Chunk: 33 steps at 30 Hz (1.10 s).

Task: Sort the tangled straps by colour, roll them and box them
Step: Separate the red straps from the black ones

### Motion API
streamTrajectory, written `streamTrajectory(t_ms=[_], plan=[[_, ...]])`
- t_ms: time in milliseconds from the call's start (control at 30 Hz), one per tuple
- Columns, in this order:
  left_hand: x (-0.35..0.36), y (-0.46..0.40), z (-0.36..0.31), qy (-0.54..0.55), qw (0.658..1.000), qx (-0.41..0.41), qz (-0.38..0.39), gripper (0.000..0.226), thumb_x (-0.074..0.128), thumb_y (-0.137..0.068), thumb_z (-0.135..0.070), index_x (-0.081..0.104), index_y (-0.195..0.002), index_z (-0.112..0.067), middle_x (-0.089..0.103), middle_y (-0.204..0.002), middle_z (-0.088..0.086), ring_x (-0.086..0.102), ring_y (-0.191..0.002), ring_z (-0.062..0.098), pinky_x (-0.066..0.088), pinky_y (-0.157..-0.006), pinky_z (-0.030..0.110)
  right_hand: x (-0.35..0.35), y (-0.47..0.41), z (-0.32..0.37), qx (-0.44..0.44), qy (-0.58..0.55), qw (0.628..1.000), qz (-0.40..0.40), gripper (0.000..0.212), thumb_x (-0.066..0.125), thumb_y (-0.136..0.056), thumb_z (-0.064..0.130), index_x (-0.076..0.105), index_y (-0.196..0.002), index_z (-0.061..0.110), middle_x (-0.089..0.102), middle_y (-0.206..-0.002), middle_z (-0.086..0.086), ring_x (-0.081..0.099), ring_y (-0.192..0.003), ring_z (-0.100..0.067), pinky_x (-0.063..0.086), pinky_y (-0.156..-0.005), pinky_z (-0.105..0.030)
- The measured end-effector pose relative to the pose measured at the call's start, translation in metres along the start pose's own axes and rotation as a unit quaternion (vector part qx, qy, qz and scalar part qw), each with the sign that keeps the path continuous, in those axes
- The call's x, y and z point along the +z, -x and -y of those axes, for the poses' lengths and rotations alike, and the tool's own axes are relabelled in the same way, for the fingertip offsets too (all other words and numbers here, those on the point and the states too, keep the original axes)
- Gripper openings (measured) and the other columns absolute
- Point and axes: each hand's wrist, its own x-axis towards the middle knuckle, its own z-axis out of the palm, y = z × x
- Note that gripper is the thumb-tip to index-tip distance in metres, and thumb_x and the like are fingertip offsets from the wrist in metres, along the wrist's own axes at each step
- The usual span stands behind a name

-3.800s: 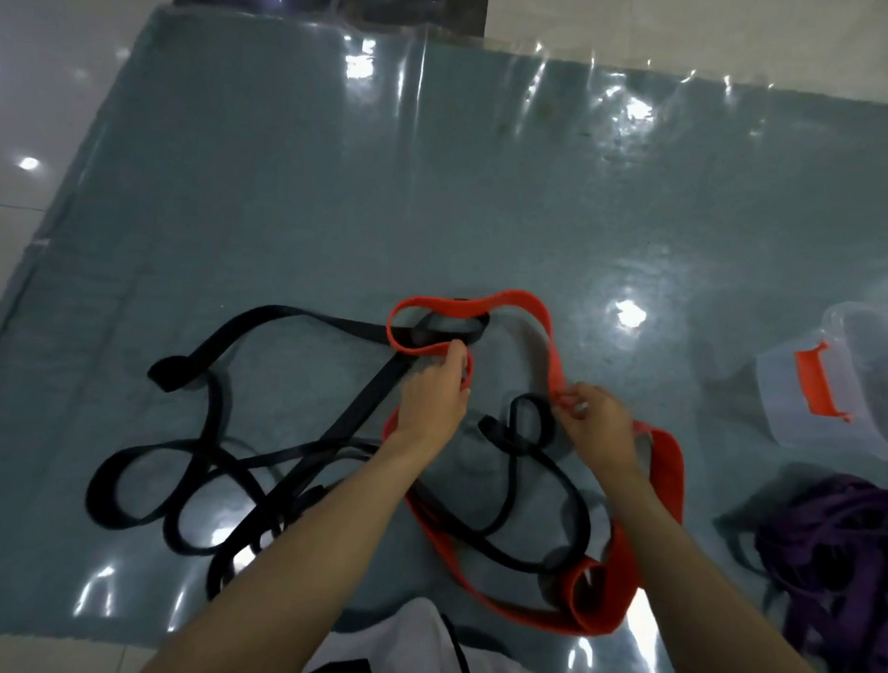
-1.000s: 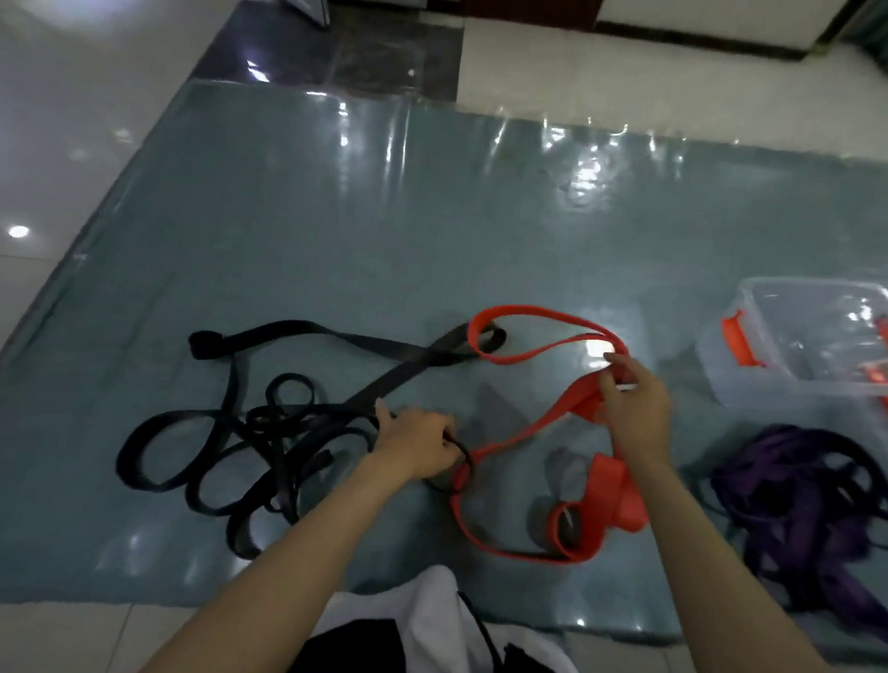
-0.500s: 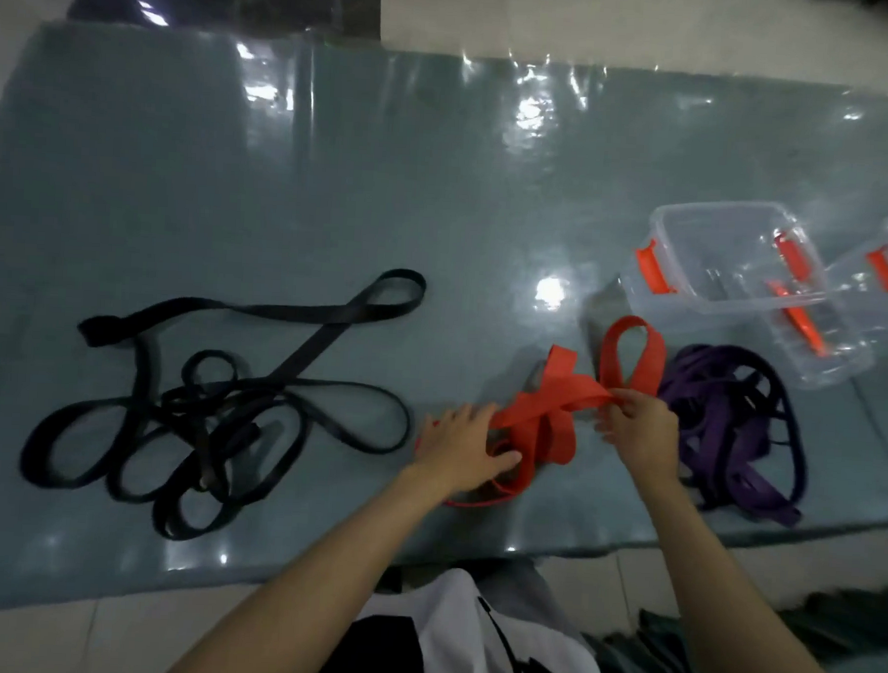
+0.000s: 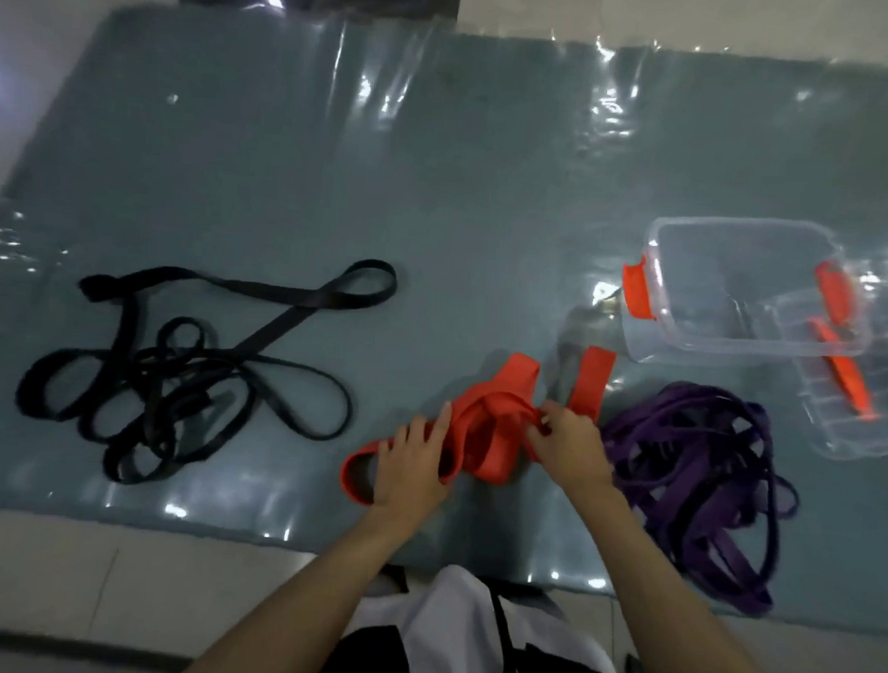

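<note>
While the black strap (image 4: 183, 374) lies alone in loose loops at the left of the grey-blue mat (image 4: 440, 171), the red strap (image 4: 488, 426) sits bunched near the front edge under both hands. The left hand (image 4: 414, 468) presses flat on its near loop, fingers spread, not clenched; the right hand (image 4: 570, 440) pinches a fold of it. The band looks light, limp and probably stretchy (likely to spring open if let go), so it is best taken at a flat end and kept taut. Right of it lies the purple strap (image 4: 697, 478), heaped, and beyond it the clear box (image 4: 742, 290), open.
</note>
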Motion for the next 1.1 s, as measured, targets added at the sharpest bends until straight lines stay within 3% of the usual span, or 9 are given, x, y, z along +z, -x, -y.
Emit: streamTrajectory(t_ms=[200, 333, 433, 533, 700, 767, 833, 933, 1100], plan=[[-0.011, 0.014, -0.002, 0.226, 0.968, -0.095, -0.05, 0.091, 0.072, -0.094, -0.029, 0.019, -0.168, -0.027, 0.059, -0.148, 0.01, 0.063, -0.127, 0.034, 0.053, -0.1, 0.047, 0.007, -0.021, 0.001, 0.033, -0.105, 0.987, 0.115, 0.043, 0.076, -0.095, 0.023, 0.063, -0.129, -0.001, 0.072, -0.122, -0.026, 0.069, -0.113, -0.043, 0.052, -0.098, -0.046], [-0.009, 0.029, -0.016, 0.313, 0.94, -0.112, -0.081, 0.084, 0.076, -0.09, -0.026, 0.033, -0.162, -0.028, 0.061, -0.147, 0.006, 0.068, -0.12, 0.031, 0.056, -0.094, 0.043, 0.013, -0.024, 0.008, 0.055, -0.139, 0.974, 0.168, 0.061, 0.085, -0.087, 0.04, 0.062, -0.13, 0.004, 0.072, -0.124, -0.02, 0.068, -0.118, -0.039, 0.054, -0.101, -0.048], [-0.01, 0.033, -0.02, 0.357, 0.925, -0.108, -0.073, 0.085, 0.079, -0.087, -0.017, 0.038, -0.161, -0.025, 0.058, -0.146, 0.007, 0.063, -0.127, 0.028, 0.051, -0.104, 0.04, 0.026, -0.01, 0.017, 0.059, -0.125, 0.979, 0.15, 0.083, 0.09, -0.077, 0.047, 0.049, -0.142, 0.015, 0.069, -0.133, -0.016, 0.066, -0.124, -0.04, 0.052, -0.103, -0.048], [-0.015, 0.033, -0.018, 0.385, 0.912, -0.118, -0.083, 0.086, 0.08, -0.084, -0.013, 0.041, -0.16, -0.024, 0.058, -0.143, 0.008, 0.059, -0.129, 0.025, 0.045, -0.109, 0.033, 0.045, 0.008, 0.021, 0.065, -0.111, 0.987, 0.092, 0.072, 0.084, -0.081, 0.039, 0.046, -0.137, 0.017, 0.072, -0.125, -0.021, 0.068, -0.116, -0.043, 0.055, -0.094, -0.048], [-0.035, 0.03, 0.004, 0.463, 0.876, -0.09, -0.099, 0.077, 0.082, -0.085, -0.011, 0.051, -0.154, -0.019, 0.063, -0.145, 0.003, 0.06, -0.133, 0.015, 0.045, -0.113, 0.03, 0.032, 0.017, 0.028, 0.037, -0.242, 0.97, 0.013, 0.062, 0.087, -0.077, 0.005, 0.052, -0.128, 0.007, 0.069, -0.103, -0.013, 0.072, -0.1, -0.038, 0.052, -0.087, -0.041], [-0.047, 0.027, 0.009, 0.498, 0.855, -0.084, -0.114, 0.071, 0.083, -0.085, -0.011, 0.055, -0.151, -0.016, 0.065, -0.143, 0.0, 0.061, -0.129, 0.007, 0.045, -0.109, 0.018, 0.01, 0.017, 0.037, 0.038, -0.321, 0.946, -0.003, 0.064, 0.087, -0.075, -0.007, 0.051, -0.127, 0.006, 0.069, -0.104, -0.018, 0.07, -0.092, -0.033, 0.056, -0.089, -0.048], [-0.06, 0.024, 0.009, 0.533, 0.836, -0.07, -0.111, 0.067, 0.084, -0.086, -0.015, 0.058, -0.148, -0.018, 0.069, -0.138, -0.003, 0.065, -0.126, 0.01, 0.049, -0.109, 0.025, -0.015, 0.022, 0.049, 0.056, -0.427, 0.902, 0.011, 0.063, 0.085, -0.077, -0.01, 0.05, -0.125, 0.014, 0.071, -0.108, -0.024, 0.07, -0.086, -0.031, 0.059, -0.085, -0.053], [-0.078, 0.02, 0.007, 0.576, 0.809, -0.035, -0.112, 0.054, 0.085, -0.086, -0.016, 0.066, -0.132, -0.036, 0.076, -0.119, -0.018, 0.07, -0.113, 0.0, 0.052, -0.095, 0.016, -0.053, 0.036, 0.066, 0.069, -0.569, 0.819, 0.04, 0.057, 0.083, -0.08, -0.003, 0.057, -0.119, 0.028, 0.077, -0.102, -0.012, 0.077, -0.082, -0.025, 0.063, -0.071, -0.044], [-0.107, 0.021, -0.005, 0.601, 0.791, 0.028, -0.109, 0.052, 0.083, -0.087, -0.011, 0.065, -0.124, -0.043, 0.073, -0.108, -0.035, 0.07, -0.102, -0.011, 0.048, -0.083, 0.003, -0.098, 0.064, 0.074, 0.036, -0.671, 0.739, 0.05, 0.067, 0.077, -0.08, 0.006, 0.06, -0.143, 0.018, 0.072, -0.12, -0.021, 0.07, -0.103, -0.031, 0.061, -0.085, -0.04]])
